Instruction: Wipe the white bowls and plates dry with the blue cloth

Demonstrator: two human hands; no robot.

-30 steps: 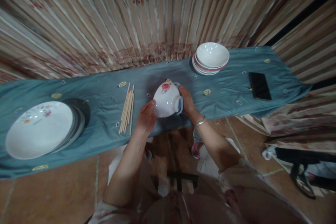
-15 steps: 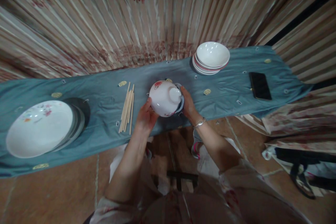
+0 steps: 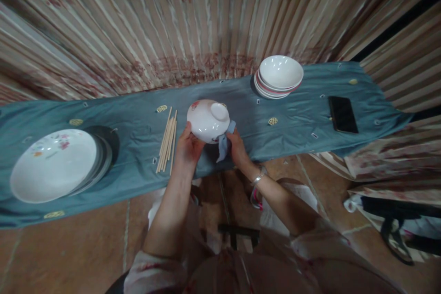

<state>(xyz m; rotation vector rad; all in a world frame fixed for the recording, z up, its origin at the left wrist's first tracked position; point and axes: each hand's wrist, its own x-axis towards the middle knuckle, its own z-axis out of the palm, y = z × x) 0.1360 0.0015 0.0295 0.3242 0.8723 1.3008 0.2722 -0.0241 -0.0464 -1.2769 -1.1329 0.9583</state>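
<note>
A white bowl [image 3: 206, 121] with red flower prints is held up over the cloth-covered table, tilted so that its underside and foot ring face me. My left hand [image 3: 189, 147] grips its rim at the lower left. At the bowl's lower right edge, my right hand [image 3: 238, 149] is closed on a light blue cloth [image 3: 223, 147], which hangs down and touches the bowl. The bowl's inside is hidden from me.
Several wooden chopsticks [image 3: 167, 142] lie left of my hands. A stack of plates [image 3: 55, 170] stands at the far left. Stacked white bowls [image 3: 280, 76] are at the back right, with a black phone [image 3: 343, 114] beyond. A pleated curtain [image 3: 213, 23] hangs behind the table [image 3: 138, 115].
The bowl has shifted left and tipped a little. My right hand and the cloth have slid from the bowl's right side to its lower right edge, and more cloth now hangs in view.
</note>
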